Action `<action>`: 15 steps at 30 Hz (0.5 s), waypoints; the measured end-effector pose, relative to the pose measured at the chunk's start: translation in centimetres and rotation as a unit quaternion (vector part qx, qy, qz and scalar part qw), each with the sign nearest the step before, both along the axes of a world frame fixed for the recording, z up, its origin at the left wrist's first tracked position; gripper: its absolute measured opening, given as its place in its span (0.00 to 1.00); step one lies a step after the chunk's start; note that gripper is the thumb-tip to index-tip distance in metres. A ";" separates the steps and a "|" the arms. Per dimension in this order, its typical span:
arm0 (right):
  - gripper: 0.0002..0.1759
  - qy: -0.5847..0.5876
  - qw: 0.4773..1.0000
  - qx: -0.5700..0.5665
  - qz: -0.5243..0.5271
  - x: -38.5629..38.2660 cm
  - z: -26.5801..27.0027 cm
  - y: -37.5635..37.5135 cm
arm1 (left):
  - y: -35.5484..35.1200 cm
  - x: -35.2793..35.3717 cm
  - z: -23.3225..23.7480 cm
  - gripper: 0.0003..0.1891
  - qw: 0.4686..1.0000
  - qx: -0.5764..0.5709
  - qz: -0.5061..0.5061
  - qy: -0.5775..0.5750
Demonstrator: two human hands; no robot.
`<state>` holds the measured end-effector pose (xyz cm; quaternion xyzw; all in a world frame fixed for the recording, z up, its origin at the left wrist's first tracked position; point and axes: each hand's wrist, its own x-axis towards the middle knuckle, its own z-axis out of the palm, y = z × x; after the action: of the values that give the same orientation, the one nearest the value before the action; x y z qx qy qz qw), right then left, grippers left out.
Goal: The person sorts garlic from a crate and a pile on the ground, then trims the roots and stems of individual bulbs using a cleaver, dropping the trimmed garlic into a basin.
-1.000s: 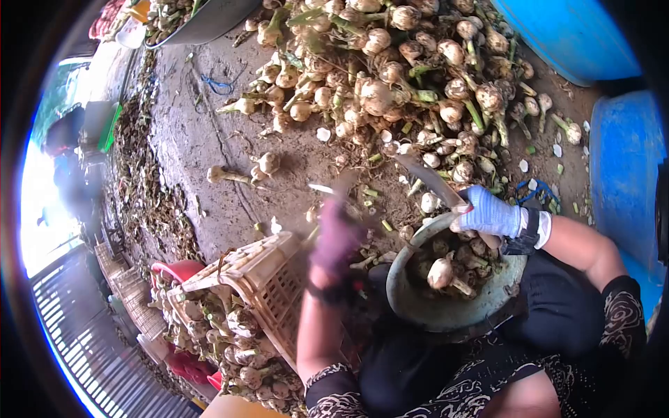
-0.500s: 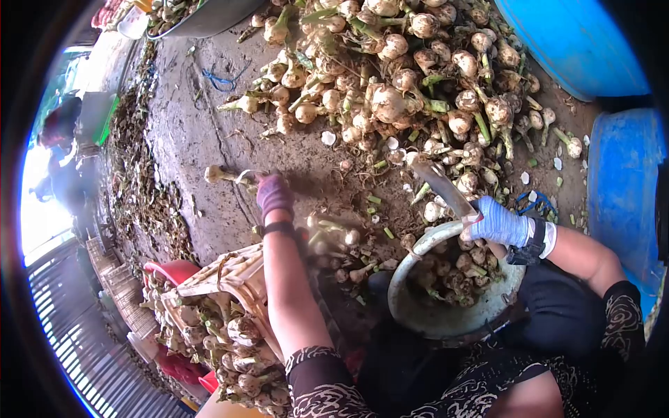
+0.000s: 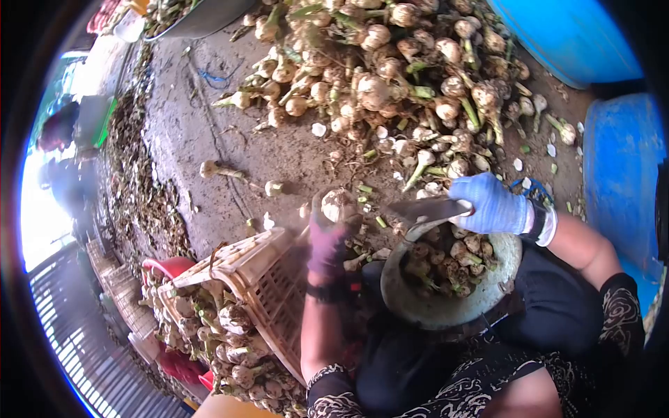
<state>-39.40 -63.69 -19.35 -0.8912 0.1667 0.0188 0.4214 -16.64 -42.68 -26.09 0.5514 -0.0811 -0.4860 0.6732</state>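
My left hand (image 3: 326,247), in a purple glove smeared by motion, is closed on a garlic bulb (image 3: 337,205) that shows at its fingertips, beside a slatted plastic crate (image 3: 279,279). In a blue-and-white glove, my right hand (image 3: 491,203) grips a knife (image 3: 428,210). Its broad blade points left, over the rim of a worn round basin (image 3: 512,272). Small trimmed bulbs (image 3: 460,261) lie inside that basin, which rests by my legs. A loose garlic bulb with a stem (image 3: 209,168) lies on the ground to the left.
A large heap of garlic (image 3: 373,90) covers the ground ahead. Blue plastic drums (image 3: 624,181) stand at the right. More garlic (image 3: 233,348) is piled left of the crate, near a red basin (image 3: 171,267). A metal tub (image 3: 209,21) sits at the upper left, and a person (image 3: 63,139) is at far left.
My left hand has come back from the far left toward me and now has a bulb at its fingers. The stemmed bulb lies where it was. The knife has dropped lower over the basin rim.
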 end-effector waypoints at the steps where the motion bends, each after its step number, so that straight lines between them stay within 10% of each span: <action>1: 0.13 -0.017 0.999 -0.021 0.019 0.4 0.4 0.3 | -0.8 -1.4 0.7 0.34 0.999 0.008 0.022 -0.022; 5: 0.14 -0.028 0.991 -0.103 0.086 0.9 1.3 1.1 | -2.9 -4.7 4.9 0.28 0.950 0.004 0.068 0.305; 9: 0.16 -0.053 0.988 -0.109 0.097 1.0 2.3 1.4 | -2.7 -7.5 3.0 0.23 0.995 0.029 -0.008 0.093; 13: 0.17 -0.028 0.986 -0.110 0.122 0.3 1.9 1.2 | -3.7 -9.1 6.7 0.19 0.936 -0.091 0.039 0.339; 15: 0.17 -0.035 0.985 -0.118 0.121 -0.2 1.6 1.2 | -2.1 -9.2 4.0 0.34 0.971 0.030 -0.223 0.075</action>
<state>-39.57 -62.49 -17.75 -0.9482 0.0441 0.0188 0.3139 -25.88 -44.79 -22.09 0.5013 -0.1366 -0.6660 0.5352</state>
